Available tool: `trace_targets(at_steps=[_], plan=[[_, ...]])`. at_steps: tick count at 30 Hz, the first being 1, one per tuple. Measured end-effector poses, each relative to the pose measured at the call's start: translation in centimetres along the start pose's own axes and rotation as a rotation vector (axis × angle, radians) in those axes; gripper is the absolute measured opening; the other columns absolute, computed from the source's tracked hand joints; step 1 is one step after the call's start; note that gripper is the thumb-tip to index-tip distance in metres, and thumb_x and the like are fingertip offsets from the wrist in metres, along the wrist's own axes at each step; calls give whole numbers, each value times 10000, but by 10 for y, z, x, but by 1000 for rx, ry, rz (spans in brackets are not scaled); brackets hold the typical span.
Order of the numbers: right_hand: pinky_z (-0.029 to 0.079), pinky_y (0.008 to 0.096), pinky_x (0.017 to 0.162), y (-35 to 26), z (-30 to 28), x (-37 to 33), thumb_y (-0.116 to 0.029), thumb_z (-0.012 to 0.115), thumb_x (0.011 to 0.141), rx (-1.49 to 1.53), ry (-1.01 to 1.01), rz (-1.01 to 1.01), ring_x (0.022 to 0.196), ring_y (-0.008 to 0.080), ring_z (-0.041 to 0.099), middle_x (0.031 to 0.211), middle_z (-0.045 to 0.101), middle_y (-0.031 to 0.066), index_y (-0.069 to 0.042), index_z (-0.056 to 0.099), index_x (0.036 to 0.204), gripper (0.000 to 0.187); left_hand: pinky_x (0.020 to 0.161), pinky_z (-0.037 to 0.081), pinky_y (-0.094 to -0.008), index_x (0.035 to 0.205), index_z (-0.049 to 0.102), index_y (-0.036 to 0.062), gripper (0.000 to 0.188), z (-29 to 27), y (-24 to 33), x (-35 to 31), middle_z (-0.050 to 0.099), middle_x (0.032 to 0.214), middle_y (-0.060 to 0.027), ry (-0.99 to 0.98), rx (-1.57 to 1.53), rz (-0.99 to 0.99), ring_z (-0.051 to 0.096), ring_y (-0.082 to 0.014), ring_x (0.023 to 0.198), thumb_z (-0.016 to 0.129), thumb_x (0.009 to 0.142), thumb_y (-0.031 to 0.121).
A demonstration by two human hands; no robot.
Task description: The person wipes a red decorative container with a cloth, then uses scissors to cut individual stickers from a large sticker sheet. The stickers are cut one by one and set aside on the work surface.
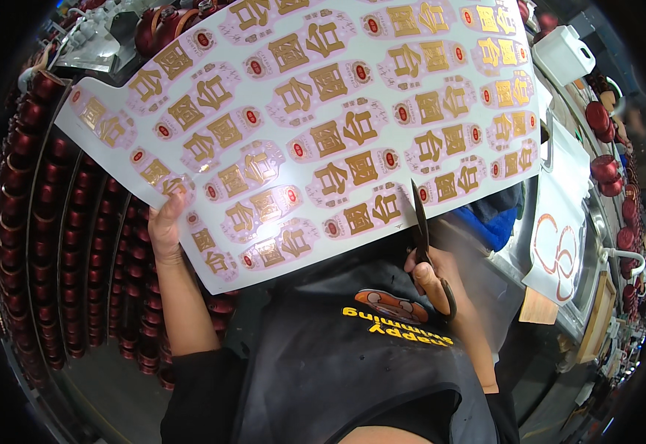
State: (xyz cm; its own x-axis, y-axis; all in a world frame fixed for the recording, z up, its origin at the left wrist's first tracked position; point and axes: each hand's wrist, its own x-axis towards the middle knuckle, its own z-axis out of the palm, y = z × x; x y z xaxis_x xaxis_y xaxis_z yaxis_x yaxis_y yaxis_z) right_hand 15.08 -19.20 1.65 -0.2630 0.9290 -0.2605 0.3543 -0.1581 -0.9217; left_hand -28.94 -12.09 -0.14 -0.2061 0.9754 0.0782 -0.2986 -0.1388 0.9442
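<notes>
A large pale sheet of printed labels (382,158), with rows of gold and lilac designs and small red ovals, stretches across the upper middle. My left hand (166,226) grips its lower left edge, the fingertips on the printed face. In my right hand (434,277) is a pair of dark scissors (421,222), its handle loop around the fingers. The blades point away from me and overlap the sheet's near edge, between two labels at the right. Whether the blades have cut into it, I cannot tell.
Racks of glossy dark red vessels (45,214) line the left side. To the right are a metal counter with a white sheet (552,244) marked with reddish rings, a pale tap (626,257), a white jug (563,55) and blue cloth (489,222). A black apron (315,355) covers my front.
</notes>
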Motion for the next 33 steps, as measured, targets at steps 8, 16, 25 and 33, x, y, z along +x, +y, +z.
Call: trace_targets(at_steps=[8,16,25,33], plan=[[412,320,553,8,6,1,-733,408,874,70,-21,-4,591,167,489,667,496,84,10,540,774,761,1033,403,-412,1365,414,-30,611,-8,-2,5,538,1289,-129,-84,4,-45,528,-256,1187,665,852,184],[387,291,540,7,2,-1,-769,270,881,123,-67,-35,595,134,464,692,463,44,8,544,842,825,1022,420,-425,1360,397,-52,633,-15,-6,-5,547,1278,-154,-80,27,-27,544,-279,1179,664,846,202],[397,286,550,-4,-6,4,-779,260,872,158,-131,-63,612,132,475,716,453,49,26,561,872,860,993,445,-401,1282,479,-40,522,-16,-2,-6,587,1198,-127,-16,64,-34,581,-251,1110,656,846,187],[394,274,530,-3,-1,9,-784,298,866,203,-101,-28,590,115,484,662,477,31,13,556,827,839,967,465,-408,1267,486,-41,516,-12,0,-7,590,1179,-122,-58,21,-21,591,-250,1086,665,842,192]])
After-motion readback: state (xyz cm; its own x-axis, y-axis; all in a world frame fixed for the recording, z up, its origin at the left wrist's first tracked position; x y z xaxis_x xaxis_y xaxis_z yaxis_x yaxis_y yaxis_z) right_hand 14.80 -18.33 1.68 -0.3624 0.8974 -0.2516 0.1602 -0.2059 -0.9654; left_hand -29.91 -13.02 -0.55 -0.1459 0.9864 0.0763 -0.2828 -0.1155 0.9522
